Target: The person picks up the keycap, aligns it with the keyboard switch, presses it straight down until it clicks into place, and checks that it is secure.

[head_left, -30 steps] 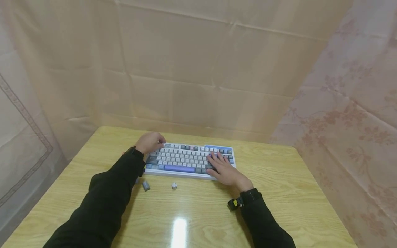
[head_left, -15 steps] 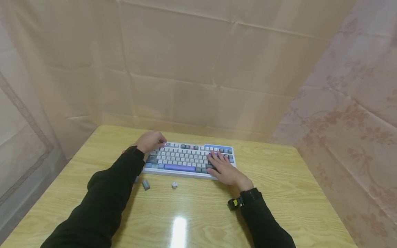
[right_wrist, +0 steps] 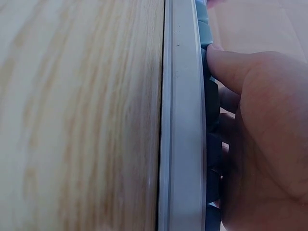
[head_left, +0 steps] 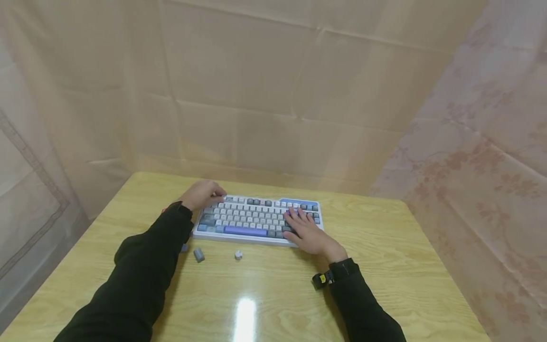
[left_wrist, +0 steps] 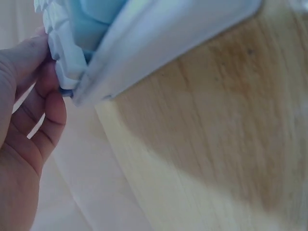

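Observation:
A white keyboard (head_left: 252, 240) with white, grey and blue keys and a purple space bar (head_left: 245, 231) lies on the wooden table. At its far left corner, my left hand (head_left: 198, 194) has thumb and fingers closed about a keycap (left_wrist: 70, 60). The left wrist view shows the curled fingers right at the end of the key row. My right hand (head_left: 312, 237) rests spread over the keys on the keyboard's right side. In the right wrist view its thumb (right_wrist: 231, 67) touches the dark keys along the front edge.
A loose grey keycap (head_left: 199, 255) and a small white keycap (head_left: 238, 255) lie in front of the keyboard. A bluish piece (head_left: 184, 248) shows partly from behind the left sleeve. Beige cloth (head_left: 256, 95) hangs behind the table (head_left: 363, 304).
The left wrist has shifted slightly left, showing more of the keyboard's near left corner. The right hand stays in place on the keys.

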The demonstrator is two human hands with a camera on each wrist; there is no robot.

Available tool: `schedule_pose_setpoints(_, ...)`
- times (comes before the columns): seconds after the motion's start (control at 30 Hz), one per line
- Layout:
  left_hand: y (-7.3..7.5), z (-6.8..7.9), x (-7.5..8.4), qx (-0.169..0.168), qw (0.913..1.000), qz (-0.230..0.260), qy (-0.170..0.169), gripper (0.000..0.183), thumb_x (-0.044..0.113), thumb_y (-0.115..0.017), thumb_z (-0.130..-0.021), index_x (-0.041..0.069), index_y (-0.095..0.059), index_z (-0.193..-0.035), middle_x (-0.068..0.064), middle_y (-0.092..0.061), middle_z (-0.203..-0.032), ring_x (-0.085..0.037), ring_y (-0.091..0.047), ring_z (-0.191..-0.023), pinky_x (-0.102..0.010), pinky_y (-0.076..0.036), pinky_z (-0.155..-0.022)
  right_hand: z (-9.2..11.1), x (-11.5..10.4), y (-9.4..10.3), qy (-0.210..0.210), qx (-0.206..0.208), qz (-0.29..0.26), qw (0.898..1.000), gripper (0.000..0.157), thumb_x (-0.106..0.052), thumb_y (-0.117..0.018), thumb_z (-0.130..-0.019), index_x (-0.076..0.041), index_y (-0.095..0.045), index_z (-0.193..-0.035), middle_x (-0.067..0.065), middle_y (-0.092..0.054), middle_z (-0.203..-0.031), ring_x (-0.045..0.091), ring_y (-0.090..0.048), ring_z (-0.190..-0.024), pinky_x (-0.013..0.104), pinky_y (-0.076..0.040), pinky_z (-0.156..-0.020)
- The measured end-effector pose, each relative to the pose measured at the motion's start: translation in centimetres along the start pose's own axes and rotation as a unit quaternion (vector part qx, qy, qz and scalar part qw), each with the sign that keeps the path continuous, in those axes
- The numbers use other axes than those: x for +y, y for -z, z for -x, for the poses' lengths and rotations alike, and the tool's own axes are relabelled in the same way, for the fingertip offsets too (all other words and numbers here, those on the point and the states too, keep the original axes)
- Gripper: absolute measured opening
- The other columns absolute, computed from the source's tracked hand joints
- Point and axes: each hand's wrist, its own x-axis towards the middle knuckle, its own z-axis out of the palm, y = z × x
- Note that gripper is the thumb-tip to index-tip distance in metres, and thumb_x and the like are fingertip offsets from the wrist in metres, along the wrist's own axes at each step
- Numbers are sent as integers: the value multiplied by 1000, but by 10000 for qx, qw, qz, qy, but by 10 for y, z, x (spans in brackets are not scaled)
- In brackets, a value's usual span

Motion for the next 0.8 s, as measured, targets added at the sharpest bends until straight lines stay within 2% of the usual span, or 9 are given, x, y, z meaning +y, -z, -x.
schedule_pose_setpoints(0.13, 1, 2, 2, -62, 9998, 2, -192, 15, 9, -67, -86, 6, -74, -99, -5, -71, -92, -19, -62, -83, -40, -51, -76, 1, 1, -1, -35, -37, 52, 10000, 65, -46, -33, -101, -8, -17, -151, 14, -7, -157, 36, 1, -142, 55, -1, -111)
schedule_pose_setpoints(0.27, 3, -2, 5, -116, 9974, -413, -580, 8, 7, -67, -86, 7, -74, -90, -3, -69, -85, -18, -60, -76, -40, -51, -72, 2, 0, 0, -65, 21, 40, 10000, 64, -45, -34, -101, -8, -18, -151, 15, -7, -157, 35, 1, -142, 54, -1, -111)
schedule_pose_setpoints(0.37, 3, -5, 7, -218, 9968, -532, -549, 8, 7, -67, -86, 7, -74, -90, -2, -68, -84, -18, -59, -76, -40, -51, -72, 3, 0, 0, -65, 24, -10, 10000, 64, -44, -34, -101, -8, -18, -151, 15, -7, -157, 35, 1, -142, 54, 0, -111)
schedule_pose_setpoints(0.47, 1, -4, 7, -293, 9983, -400, -291, 11, 8, -66, -86, 6, -74, -93, -3, -68, -86, -18, -58, -78, -39, -51, -74, 4, 0, -1, -41, 28, -12, 10000, 64, -44, -35, -101, -8, -18, -151, 15, -8, -157, 36, 1, -142, 54, -1, -111)
schedule_pose_setpoints(0.63, -1, 1, 8, -88, 9991, -241, -328, 12, 6, -66, -86, 3, -74, -95, -6, -65, -87, -20, -57, -80, -40, -49, -74, 5, 1, -2, -63, 0, 26, 10000, 64, -45, -34, -101, -8, -18, -151, 15, -8, -157, 36, 1, -142, 54, -1, -111)
schedule_pose_setpoints(0.8, -8, 5, 9, 238, 9981, -362, -442, 14, 6, -65, -86, 2, -73, -97, -6, -61, -82, -19, -51, -71, -38, -46, -66, 3, 1, -2, -110, 22, -31, 9999, 64, -44, -36, -101, -8, -19, -151, 15, -9, -157, 36, 0, -142, 54, -1, -111)
